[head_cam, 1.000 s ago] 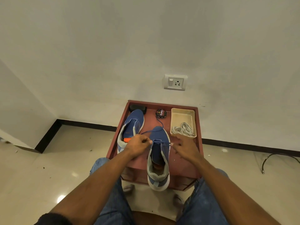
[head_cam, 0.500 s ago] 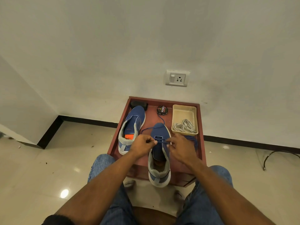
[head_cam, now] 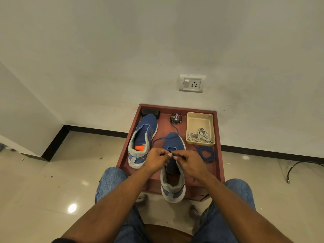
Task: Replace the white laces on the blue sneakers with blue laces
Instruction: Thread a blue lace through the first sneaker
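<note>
Converging over the near sneaker (head_cam: 172, 172), left hand (head_cam: 155, 159) and right hand (head_cam: 191, 162) now pinch the blue lace (head_cam: 158, 139) (previously apart); threading proceeds.

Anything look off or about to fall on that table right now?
One thing: the sneaker being laced sticks out heel-first past the table's near edge, so a hard tug could tip it off. The white laces sit in the tray, and a spare blue lace lies coiled beside it.
</note>
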